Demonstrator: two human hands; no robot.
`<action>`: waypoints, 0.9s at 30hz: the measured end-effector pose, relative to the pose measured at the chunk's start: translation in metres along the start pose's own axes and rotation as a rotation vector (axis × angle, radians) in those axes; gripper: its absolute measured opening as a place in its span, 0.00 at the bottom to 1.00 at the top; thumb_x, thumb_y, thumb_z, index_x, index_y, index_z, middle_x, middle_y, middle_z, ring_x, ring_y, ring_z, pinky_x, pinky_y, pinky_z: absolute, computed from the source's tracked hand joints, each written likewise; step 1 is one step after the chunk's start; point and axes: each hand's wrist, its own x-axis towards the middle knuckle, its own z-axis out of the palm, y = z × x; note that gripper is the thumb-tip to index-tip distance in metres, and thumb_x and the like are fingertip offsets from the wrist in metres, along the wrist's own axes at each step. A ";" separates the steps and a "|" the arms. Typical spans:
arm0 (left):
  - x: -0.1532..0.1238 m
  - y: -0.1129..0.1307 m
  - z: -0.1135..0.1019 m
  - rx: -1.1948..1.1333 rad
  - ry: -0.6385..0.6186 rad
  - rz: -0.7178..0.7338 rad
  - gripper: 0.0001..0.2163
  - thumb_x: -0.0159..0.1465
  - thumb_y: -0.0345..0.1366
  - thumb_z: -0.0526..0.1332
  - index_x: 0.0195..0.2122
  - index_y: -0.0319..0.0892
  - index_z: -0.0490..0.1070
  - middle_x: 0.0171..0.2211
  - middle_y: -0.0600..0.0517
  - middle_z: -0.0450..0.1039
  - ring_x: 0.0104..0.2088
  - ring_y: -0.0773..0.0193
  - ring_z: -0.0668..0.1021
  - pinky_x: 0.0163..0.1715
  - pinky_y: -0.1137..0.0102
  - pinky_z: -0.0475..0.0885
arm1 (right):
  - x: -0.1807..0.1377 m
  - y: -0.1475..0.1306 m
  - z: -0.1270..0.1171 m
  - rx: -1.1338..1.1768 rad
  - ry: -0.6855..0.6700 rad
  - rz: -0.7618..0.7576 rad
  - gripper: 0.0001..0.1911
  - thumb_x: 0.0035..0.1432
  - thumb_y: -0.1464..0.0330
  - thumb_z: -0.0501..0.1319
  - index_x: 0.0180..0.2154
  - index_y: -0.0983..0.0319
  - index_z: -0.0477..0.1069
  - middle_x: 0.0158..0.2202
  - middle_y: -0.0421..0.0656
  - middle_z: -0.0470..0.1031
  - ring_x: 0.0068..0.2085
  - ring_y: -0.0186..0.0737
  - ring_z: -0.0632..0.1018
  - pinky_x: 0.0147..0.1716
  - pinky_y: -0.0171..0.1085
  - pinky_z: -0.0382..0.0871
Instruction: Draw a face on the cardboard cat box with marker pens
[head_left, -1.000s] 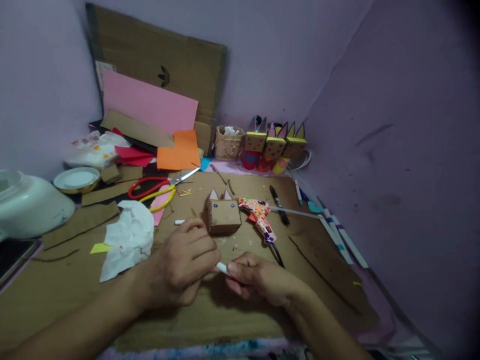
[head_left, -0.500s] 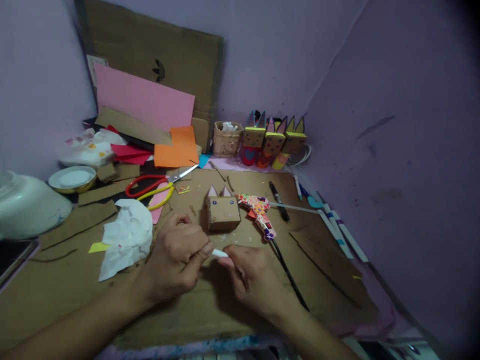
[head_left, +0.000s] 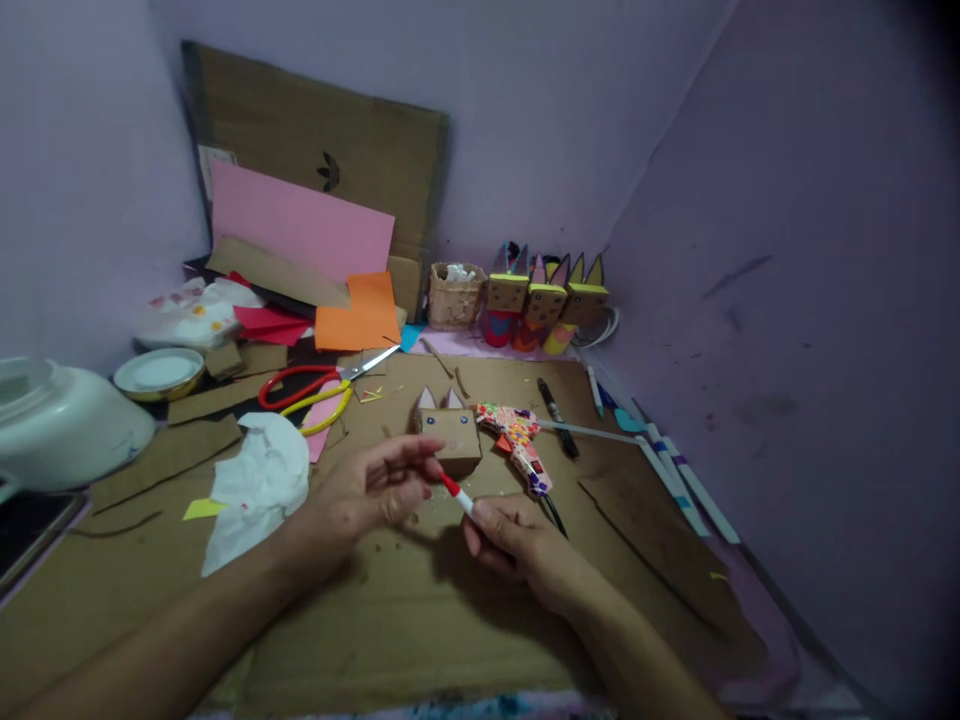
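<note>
My right hand (head_left: pixel 517 545) is closed around a white marker (head_left: pixel 459 496) whose red tip points up and left. My left hand (head_left: pixel 367 492) pinches its thumb and fingers together right at that red tip; what the pinch holds is hidden. Just beyond both hands a small cardboard box with two pointed ears and dot eyes (head_left: pixel 448 437) stands on the cardboard mat (head_left: pixel 375 620). A patterned glue gun (head_left: pixel 517 440) lies right of the box, its black cord running under my right hand.
Crumpled white tissue (head_left: pixel 259 480) and red and yellow scissors (head_left: pixel 315 385) lie to the left, a white bowl (head_left: pixel 60 425) and a plate (head_left: pixel 157 370) beyond. Three eared box figures (head_left: pixel 544 300) and a small basket (head_left: pixel 454 295) stand at the back. Pens (head_left: pixel 675 470) lie along the right wall.
The marker was held between both hands with its end covered; now its red tip is bare. My left hand has drawn slightly up and away, and the marker tilts toward the box.
</note>
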 end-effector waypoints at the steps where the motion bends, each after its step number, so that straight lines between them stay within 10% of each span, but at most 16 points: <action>1: 0.001 -0.001 0.001 -0.150 0.029 -0.046 0.24 0.54 0.48 0.67 0.49 0.40 0.72 0.41 0.46 0.74 0.39 0.61 0.75 0.39 0.69 0.70 | 0.000 0.001 0.000 0.010 0.003 0.005 0.29 0.54 0.43 0.56 0.23 0.63 0.66 0.12 0.30 0.52 0.15 0.26 0.49 0.14 0.31 0.38; 5: 0.005 0.000 0.003 -0.570 0.058 -0.220 0.23 0.63 0.50 0.55 0.47 0.35 0.74 0.41 0.41 0.75 0.38 0.59 0.76 0.39 0.67 0.72 | 0.000 0.004 0.000 0.048 0.017 0.018 0.29 0.54 0.44 0.56 0.23 0.64 0.66 0.11 0.30 0.53 0.14 0.25 0.50 0.13 0.30 0.38; 12: 0.004 -0.001 0.001 -0.635 0.049 -0.229 0.22 0.67 0.46 0.49 0.46 0.34 0.74 0.39 0.41 0.76 0.36 0.61 0.77 0.37 0.68 0.73 | 0.000 0.003 0.000 0.089 0.019 0.004 0.28 0.54 0.45 0.57 0.24 0.64 0.67 0.11 0.30 0.54 0.14 0.25 0.50 0.13 0.30 0.38; 27: 0.001 -0.009 0.008 -0.344 0.033 -0.120 0.18 0.53 0.43 0.70 0.43 0.40 0.77 0.34 0.47 0.77 0.28 0.68 0.73 0.27 0.76 0.68 | -0.002 0.003 0.003 0.137 -0.028 0.005 0.26 0.56 0.47 0.56 0.26 0.65 0.69 0.12 0.30 0.55 0.14 0.25 0.51 0.13 0.30 0.39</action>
